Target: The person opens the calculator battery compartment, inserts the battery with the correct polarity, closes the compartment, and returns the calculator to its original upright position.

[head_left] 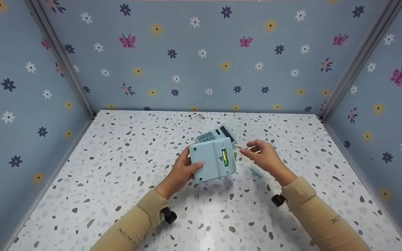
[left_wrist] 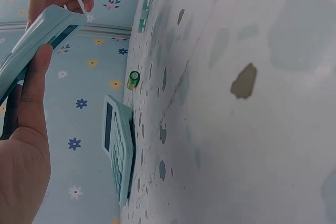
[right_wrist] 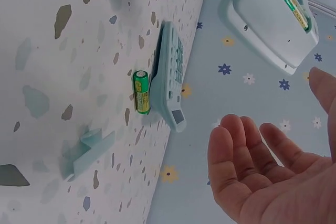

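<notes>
My left hand (head_left: pixel 181 167) grips a pale blue calculator (head_left: pixel 208 160) by its left edge, thumb on the back and fingers behind. The calculator's back faces up toward me, and a green battery (head_left: pixel 225 157) lies in its uncovered slot. My right hand (head_left: pixel 262 157) hovers just off the calculator's right side, with loosely bent fingers and thumb apart. The right wrist view shows nothing between those fingers (right_wrist: pixel 231 156). A thin pale sliver (left_wrist: pixel 82 4) shows by the right fingertips in the left wrist view.
A second pale blue calculator (head_left: pixel 208 136) lies keys up on the speckled table (head_left: pixel 124 202), behind the held one. Beside it is a loose green battery (right_wrist: pixel 141 92). A small blue battery cover (head_left: pixel 257 172) lies below my right hand. Patterned panels (head_left: pixel 201 76) enclose the table's back and sides.
</notes>
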`<action>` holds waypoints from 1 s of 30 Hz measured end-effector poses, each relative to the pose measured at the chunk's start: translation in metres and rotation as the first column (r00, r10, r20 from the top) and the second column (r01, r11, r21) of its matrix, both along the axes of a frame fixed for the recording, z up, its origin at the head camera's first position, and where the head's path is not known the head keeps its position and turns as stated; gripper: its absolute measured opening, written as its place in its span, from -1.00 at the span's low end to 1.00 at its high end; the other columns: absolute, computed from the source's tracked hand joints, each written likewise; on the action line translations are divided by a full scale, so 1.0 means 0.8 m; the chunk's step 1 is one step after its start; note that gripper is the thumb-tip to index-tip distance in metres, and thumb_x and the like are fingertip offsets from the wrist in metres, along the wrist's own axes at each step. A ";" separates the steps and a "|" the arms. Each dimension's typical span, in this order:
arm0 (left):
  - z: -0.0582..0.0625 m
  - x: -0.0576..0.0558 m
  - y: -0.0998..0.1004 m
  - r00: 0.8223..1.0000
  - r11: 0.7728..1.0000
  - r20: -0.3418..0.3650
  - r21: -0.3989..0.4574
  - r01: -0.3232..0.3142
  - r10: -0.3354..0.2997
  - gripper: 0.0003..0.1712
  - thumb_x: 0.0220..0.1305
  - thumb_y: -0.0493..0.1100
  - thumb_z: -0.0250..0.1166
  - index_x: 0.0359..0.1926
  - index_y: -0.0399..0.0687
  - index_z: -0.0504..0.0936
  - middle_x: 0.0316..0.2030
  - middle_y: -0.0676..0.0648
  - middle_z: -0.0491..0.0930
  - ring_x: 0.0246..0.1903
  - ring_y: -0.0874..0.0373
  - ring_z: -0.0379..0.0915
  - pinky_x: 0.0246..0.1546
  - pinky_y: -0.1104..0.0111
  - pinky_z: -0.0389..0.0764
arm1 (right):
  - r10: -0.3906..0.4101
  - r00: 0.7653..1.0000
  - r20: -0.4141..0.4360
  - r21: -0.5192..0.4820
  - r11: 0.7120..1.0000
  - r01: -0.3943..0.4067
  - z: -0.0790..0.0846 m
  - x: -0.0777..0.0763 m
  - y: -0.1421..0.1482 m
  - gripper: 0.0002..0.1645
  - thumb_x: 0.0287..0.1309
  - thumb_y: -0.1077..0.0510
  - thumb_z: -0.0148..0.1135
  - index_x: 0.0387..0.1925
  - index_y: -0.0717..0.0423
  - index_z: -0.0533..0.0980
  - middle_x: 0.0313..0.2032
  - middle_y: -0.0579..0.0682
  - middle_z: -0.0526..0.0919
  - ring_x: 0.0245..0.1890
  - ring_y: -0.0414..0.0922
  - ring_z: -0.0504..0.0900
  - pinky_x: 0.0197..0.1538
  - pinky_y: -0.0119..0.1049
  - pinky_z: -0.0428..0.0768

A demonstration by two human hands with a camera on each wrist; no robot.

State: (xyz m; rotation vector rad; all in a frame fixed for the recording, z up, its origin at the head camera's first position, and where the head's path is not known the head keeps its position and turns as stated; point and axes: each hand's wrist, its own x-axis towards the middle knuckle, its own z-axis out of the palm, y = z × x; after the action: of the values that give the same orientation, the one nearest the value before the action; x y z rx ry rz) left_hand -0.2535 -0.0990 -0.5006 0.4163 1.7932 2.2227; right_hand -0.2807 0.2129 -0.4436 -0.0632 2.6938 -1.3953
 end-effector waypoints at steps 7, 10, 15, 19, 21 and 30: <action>-0.001 0.000 -0.001 1.000 1.000 0.014 -0.024 0.004 -0.004 -0.11 0.55 -0.23 0.30 0.70 0.05 0.05 0.45 -0.36 0.47 0.27 -0.14 0.63 0.16 -0.06 0.77 | -0.004 0.999 -0.034 0.035 0.999 0.006 -0.008 -0.001 0.008 -0.29 0.41 -0.10 0.47 0.35 0.29 0.54 0.12 0.29 0.70 0.09 0.11 0.70 0.09 -0.06 0.72; 0.000 -0.001 -0.002 1.000 1.000 0.015 -0.026 0.006 -0.006 -0.11 0.56 -0.22 0.29 0.71 0.07 0.03 0.48 -0.35 0.44 0.31 -0.16 0.60 0.18 -0.07 0.76 | -0.011 0.999 -0.041 0.040 0.999 0.013 -0.010 -0.002 0.011 -0.29 0.39 -0.09 0.49 0.33 0.30 0.55 0.09 0.28 0.71 0.01 0.07 0.69 0.00 -0.14 0.72; 0.000 -0.002 -0.003 1.000 1.000 0.010 -0.020 0.010 -0.010 -0.13 0.57 -0.22 0.29 0.70 0.05 0.04 0.48 -0.35 0.45 0.30 -0.15 0.62 0.19 -0.07 0.77 | -0.016 0.999 -0.039 0.051 0.999 0.018 -0.013 -0.004 0.017 -0.31 0.35 -0.05 0.52 0.32 0.27 0.56 0.05 0.24 0.70 -0.06 0.02 0.66 -0.06 -0.23 0.67; -0.002 -0.003 -0.002 1.000 1.000 0.010 -0.018 0.009 -0.009 -0.14 0.57 -0.23 0.29 0.70 0.06 0.06 0.47 -0.35 0.46 0.29 -0.16 0.63 0.19 -0.07 0.76 | -0.024 1.000 -0.021 0.058 0.998 0.025 -0.015 -0.005 0.021 -0.31 0.32 -0.03 0.55 0.32 0.24 0.57 0.04 0.21 0.69 -0.07 0.01 0.67 -0.07 -0.23 0.68; -0.002 -0.003 -0.002 1.000 1.000 0.011 -0.019 0.009 -0.009 -0.14 0.57 -0.23 0.29 0.69 0.07 0.06 0.47 -0.35 0.45 0.30 -0.16 0.62 0.20 -0.08 0.76 | -0.024 1.000 -0.015 0.059 0.998 0.025 -0.017 -0.006 0.023 -0.32 0.31 -0.03 0.55 0.31 0.24 0.57 0.04 0.22 0.69 -0.08 0.01 0.67 -0.07 -0.21 0.69; -0.001 -0.002 -0.003 1.000 1.000 0.027 -0.024 0.001 -0.001 -0.13 0.58 -0.21 0.28 0.70 0.11 0.04 0.52 -0.31 0.41 0.39 -0.21 0.54 0.27 -0.10 0.71 | -0.018 1.000 0.019 0.089 0.996 0.016 -0.020 -0.009 0.032 -0.34 0.29 0.00 0.56 0.27 0.29 0.58 0.03 0.22 0.67 -0.05 0.03 0.65 -0.02 -0.14 0.67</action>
State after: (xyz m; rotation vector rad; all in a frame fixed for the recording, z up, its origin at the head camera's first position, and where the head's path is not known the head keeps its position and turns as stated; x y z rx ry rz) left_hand -0.2552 -0.1012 -0.5012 0.3802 1.8038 2.1932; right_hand -0.2881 0.2384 -0.4599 -0.0188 2.7423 -1.2711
